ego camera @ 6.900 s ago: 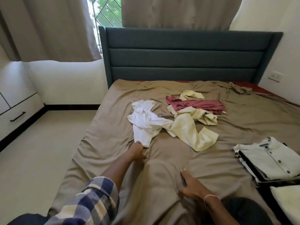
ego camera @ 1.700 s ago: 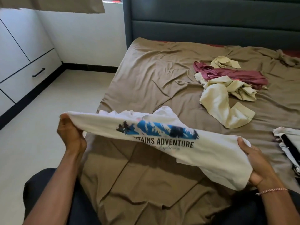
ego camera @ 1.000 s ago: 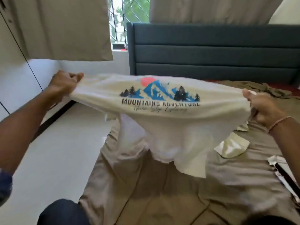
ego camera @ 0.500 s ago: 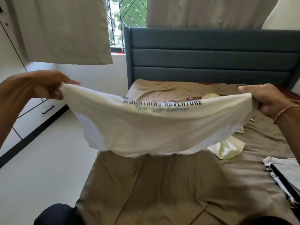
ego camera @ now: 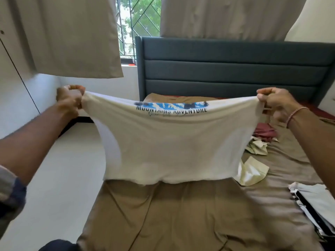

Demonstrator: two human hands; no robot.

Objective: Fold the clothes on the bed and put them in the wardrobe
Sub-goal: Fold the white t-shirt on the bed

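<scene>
A white T-shirt [ego camera: 170,145] with a blue mountain print and the words MOUNTAINS ADVENTURE hangs stretched in the air above the bed [ego camera: 181,214]. My left hand [ego camera: 69,98] grips its left upper corner. My right hand [ego camera: 277,104] grips the right upper corner. The shirt's lower edge hangs free above the brown sheet. Behind it on the bed lie a crumpled maroon garment [ego camera: 264,132] and a pale yellow garment [ego camera: 253,171], both partly hidden by the shirt.
Folded clothes [ego camera: 315,205] sit at the bed's right edge. A blue-grey headboard [ego camera: 235,69] stands at the back under curtains and a window. White wardrobe fronts [ego camera: 16,87] line the left wall, with bare floor [ego camera: 59,169] between them and the bed.
Both hands picked the white T-shirt up from the bed and spread it wide in the air. Since half a second ago it hangs a little lower, more of its print folded over the top edge.
</scene>
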